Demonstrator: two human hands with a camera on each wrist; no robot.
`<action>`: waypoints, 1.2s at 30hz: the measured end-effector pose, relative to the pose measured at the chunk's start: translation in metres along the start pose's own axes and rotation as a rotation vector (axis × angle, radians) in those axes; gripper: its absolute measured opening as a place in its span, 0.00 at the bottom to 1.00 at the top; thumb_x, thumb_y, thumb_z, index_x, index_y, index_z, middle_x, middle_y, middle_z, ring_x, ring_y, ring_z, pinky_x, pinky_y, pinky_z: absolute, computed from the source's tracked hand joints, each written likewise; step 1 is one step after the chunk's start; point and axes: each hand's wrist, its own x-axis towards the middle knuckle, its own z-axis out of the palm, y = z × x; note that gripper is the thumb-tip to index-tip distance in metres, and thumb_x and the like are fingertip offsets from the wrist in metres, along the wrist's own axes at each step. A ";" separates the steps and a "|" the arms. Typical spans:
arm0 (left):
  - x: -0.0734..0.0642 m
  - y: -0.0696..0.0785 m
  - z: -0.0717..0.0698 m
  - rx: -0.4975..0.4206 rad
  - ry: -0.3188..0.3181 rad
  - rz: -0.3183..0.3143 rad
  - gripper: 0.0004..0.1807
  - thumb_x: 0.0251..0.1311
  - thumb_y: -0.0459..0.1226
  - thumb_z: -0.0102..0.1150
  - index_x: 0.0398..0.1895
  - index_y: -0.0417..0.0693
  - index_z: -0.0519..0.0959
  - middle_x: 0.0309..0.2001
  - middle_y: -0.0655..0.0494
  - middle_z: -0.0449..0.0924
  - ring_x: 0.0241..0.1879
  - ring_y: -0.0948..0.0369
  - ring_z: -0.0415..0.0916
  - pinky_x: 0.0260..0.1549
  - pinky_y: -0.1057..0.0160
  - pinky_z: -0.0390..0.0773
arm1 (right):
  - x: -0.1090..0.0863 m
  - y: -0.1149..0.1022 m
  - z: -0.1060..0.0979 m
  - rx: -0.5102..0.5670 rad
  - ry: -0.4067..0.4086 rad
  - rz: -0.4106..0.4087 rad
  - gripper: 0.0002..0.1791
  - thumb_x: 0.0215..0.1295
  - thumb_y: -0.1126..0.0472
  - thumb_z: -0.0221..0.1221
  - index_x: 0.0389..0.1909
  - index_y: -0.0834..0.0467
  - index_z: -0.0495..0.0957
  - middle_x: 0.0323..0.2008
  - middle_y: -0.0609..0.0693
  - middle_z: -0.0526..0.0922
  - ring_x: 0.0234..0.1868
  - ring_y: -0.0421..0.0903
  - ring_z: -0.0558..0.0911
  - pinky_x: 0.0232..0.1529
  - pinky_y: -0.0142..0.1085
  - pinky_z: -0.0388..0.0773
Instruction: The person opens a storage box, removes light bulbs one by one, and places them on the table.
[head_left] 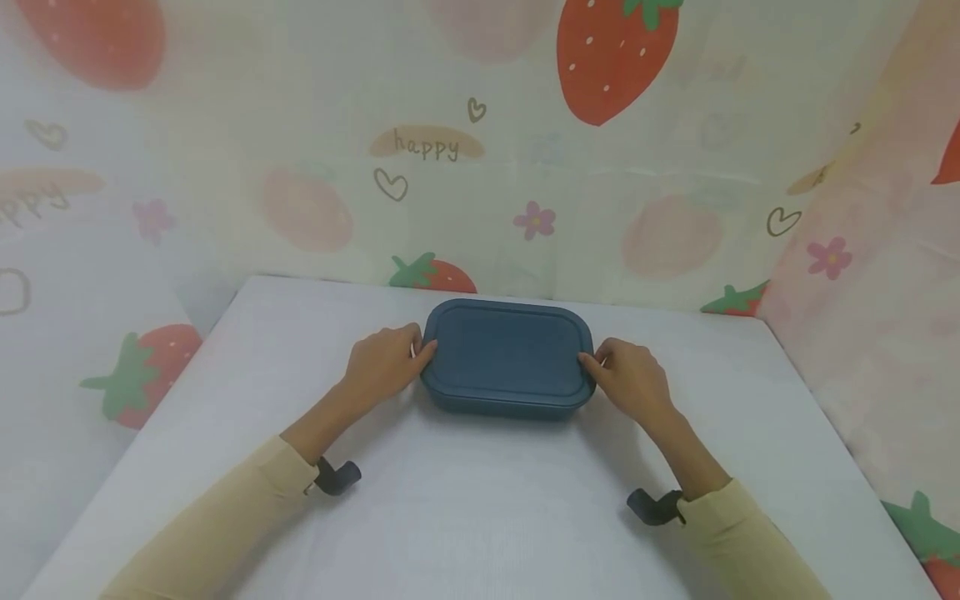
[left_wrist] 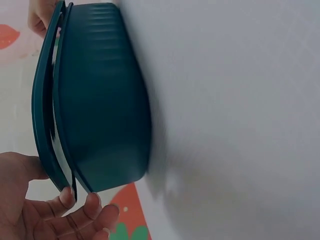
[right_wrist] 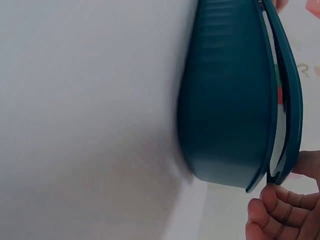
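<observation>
A dark blue rectangular box [head_left: 502, 410] with rounded corners stands on the table, its matching lid [head_left: 510, 350] over it. Both wrist views show a narrow gap between the lid [left_wrist: 41, 105] and the rim of the box [left_wrist: 102, 100], with a pale strip visible through it. My left hand [head_left: 384, 362] pinches the lid's left end, thumb on top and fingers beneath the edge. At the opposite end, my right hand [head_left: 636, 382] pinches the lid [right_wrist: 294, 100] the same way. What the box holds, if anything, is hidden under the lid.
The white table [head_left: 480, 517] runs back to a strawberry-printed curtain [head_left: 322, 108], which also hangs along both sides. The box sits near the table's far edge. Dark devices are worn at the left wrist [head_left: 337, 477] and right wrist [head_left: 654, 506].
</observation>
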 end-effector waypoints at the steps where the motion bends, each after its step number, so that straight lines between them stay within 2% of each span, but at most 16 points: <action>1: 0.000 0.000 -0.001 0.000 -0.002 -0.002 0.19 0.73 0.51 0.53 0.29 0.47 0.74 0.15 0.57 0.71 0.17 0.60 0.68 0.14 0.64 0.62 | 0.000 0.000 -0.001 0.000 0.000 0.000 0.20 0.72 0.48 0.60 0.38 0.65 0.82 0.26 0.53 0.82 0.24 0.48 0.76 0.22 0.36 0.72; 6: -0.004 0.000 -0.005 -0.001 -0.008 -0.007 0.19 0.73 0.52 0.53 0.32 0.47 0.76 0.15 0.57 0.71 0.17 0.59 0.68 0.14 0.64 0.62 | -0.003 -0.002 -0.003 -0.009 -0.011 0.004 0.21 0.72 0.48 0.60 0.39 0.64 0.82 0.26 0.53 0.82 0.24 0.47 0.76 0.22 0.36 0.73; 12: -0.013 0.000 -0.011 -0.012 0.012 0.023 0.19 0.72 0.52 0.54 0.32 0.47 0.76 0.15 0.58 0.70 0.17 0.59 0.68 0.14 0.64 0.61 | -0.011 -0.007 -0.008 -0.010 -0.011 -0.007 0.21 0.72 0.48 0.60 0.40 0.64 0.83 0.26 0.52 0.82 0.25 0.47 0.77 0.23 0.37 0.73; 26: -0.045 0.003 -0.013 -0.035 -0.004 0.044 0.19 0.72 0.52 0.55 0.33 0.47 0.78 0.16 0.60 0.71 0.17 0.61 0.68 0.14 0.64 0.66 | -0.043 -0.018 -0.016 -0.013 0.005 -0.035 0.19 0.71 0.48 0.62 0.39 0.63 0.82 0.21 0.48 0.78 0.22 0.45 0.74 0.21 0.36 0.71; 36: -0.068 0.006 -0.013 -0.047 0.008 0.054 0.18 0.71 0.52 0.56 0.33 0.49 0.78 0.15 0.62 0.69 0.15 0.63 0.66 0.14 0.65 0.64 | -0.066 -0.025 -0.018 -0.020 0.008 -0.042 0.17 0.70 0.49 0.63 0.36 0.62 0.82 0.16 0.45 0.73 0.18 0.43 0.70 0.17 0.35 0.67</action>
